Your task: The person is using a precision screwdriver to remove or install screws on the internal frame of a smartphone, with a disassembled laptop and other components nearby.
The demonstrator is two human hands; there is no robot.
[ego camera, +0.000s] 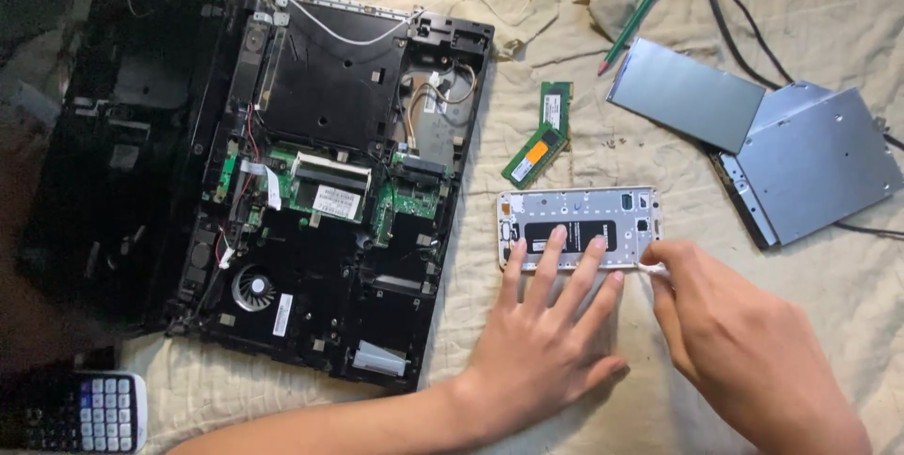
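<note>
Left hand (546,333) laid flat with fingers spread, fingertips (557,234) pressing on the lower edge of the opened white smartphone frame with a black battery in its middle (579,226). Right hand (744,342) just right of that frame, thumb and forefinger pinched together on a small pale piece (652,269) at the frame's lower right corner; kind of piece too small to tell. Both hands close together, almost touching below the frame. Frame lying flat on the wrinkled cream cloth (527,88).

Far to the lower left of the frame, a black and white calculator with rows of keys (85,413) at the picture's edge. Left of the frame, a black opened laptop base with its green circuit board, round fan and loose wires exposed (330,191). Just above the frame, two green memory sticks (541,135) lying crossed. Up and to the right of the frame, a grey metal optical drive (815,163) with a flat grey rectangular plate (686,94) overlapping its left corner. Beyond those, a green pencil with a red tip (645,8) and black cables (730,31) trailing off the top edge.
</note>
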